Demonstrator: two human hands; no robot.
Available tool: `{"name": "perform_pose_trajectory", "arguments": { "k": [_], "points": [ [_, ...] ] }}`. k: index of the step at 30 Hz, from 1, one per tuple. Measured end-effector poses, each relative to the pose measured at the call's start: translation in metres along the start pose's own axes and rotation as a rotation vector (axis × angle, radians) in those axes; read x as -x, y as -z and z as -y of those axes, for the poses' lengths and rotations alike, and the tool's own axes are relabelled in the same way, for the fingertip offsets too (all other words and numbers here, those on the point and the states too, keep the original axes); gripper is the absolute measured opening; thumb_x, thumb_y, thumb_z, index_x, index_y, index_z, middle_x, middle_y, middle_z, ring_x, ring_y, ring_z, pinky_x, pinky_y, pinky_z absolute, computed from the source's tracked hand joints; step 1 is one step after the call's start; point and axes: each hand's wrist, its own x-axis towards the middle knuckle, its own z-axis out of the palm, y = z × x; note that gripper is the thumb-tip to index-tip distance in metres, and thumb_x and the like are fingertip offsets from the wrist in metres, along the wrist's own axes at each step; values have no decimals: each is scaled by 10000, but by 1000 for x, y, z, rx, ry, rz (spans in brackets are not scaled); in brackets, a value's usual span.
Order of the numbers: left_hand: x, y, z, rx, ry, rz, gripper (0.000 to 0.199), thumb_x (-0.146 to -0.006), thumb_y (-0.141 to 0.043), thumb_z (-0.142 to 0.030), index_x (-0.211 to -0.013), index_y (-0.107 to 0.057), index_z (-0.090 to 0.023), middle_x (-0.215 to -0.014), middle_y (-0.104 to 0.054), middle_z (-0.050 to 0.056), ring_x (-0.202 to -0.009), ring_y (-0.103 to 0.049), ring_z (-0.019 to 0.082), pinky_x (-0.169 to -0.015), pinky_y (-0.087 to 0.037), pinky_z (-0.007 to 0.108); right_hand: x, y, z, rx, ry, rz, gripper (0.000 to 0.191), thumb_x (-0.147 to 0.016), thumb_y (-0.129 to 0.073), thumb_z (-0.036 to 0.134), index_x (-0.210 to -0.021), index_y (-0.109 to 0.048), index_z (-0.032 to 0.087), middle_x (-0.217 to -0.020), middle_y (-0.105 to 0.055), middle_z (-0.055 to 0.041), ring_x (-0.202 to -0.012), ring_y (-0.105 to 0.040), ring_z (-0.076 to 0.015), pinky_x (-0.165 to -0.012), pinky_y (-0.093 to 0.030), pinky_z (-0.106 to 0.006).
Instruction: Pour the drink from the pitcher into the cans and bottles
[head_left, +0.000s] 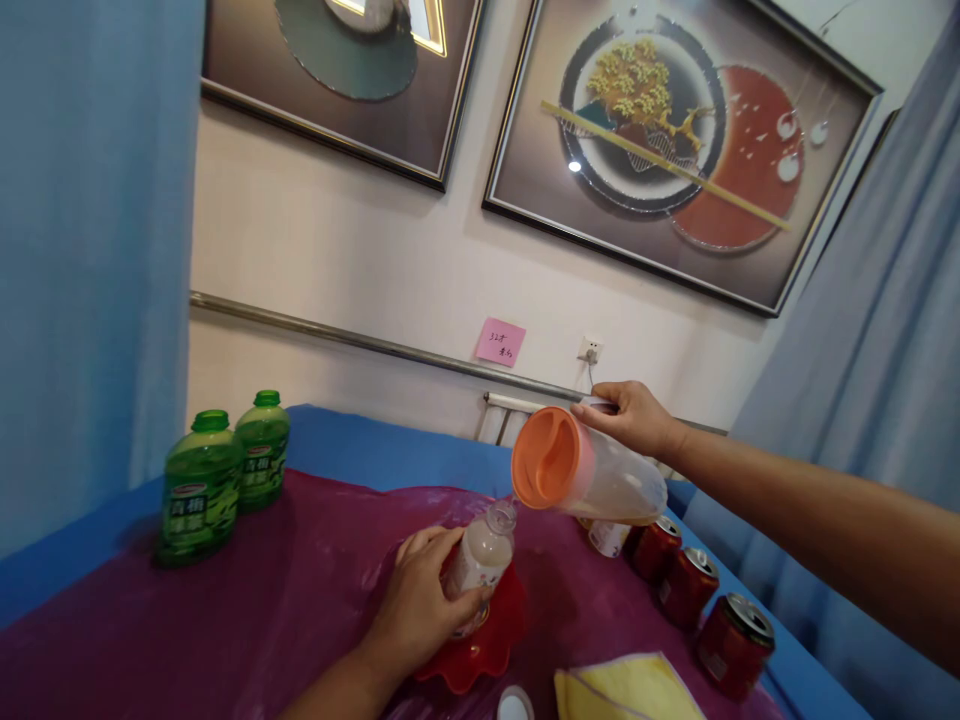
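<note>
My left hand point(424, 600) is wrapped round a small clear bottle point(486, 550) with whitish liquid in it, over a red scalloped dish point(495, 640). The bottle is uncapped and leans slightly right. Above and to its right, my right hand point(630, 415) grips the handle of a translucent pitcher point(615, 480) with an orange lid point(546, 458). The pitcher is tipped on its side, its lid facing left and its spout edge close to the bottle's mouth. Some liquid shows along the pitcher's lower side.
Two green bottles point(199, 490) stand at the left on the purple sheet point(300, 600). Several red cans point(735, 640) line the right edge, beside a small labelled container point(607, 537). A yellow cloth point(626, 690) and a white cap point(515, 705) lie in front.
</note>
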Motion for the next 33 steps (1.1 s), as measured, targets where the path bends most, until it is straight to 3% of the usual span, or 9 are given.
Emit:
{"name": "perform_pose_trajectory", "arguments": {
  "k": [33],
  "points": [
    [1, 2, 0, -7, 8, 6, 617, -639, -836, -347, -1231, -718, -220, -1254, -697, 129, -1204, -619, 344, -1085, -454, 515, 2, 1, 2, 0, 2, 28, 530, -808, -601, 638, -574, -340, 241, -549, -302, 56, -538, -292, -101, -485, -215, -261]
  ]
}}
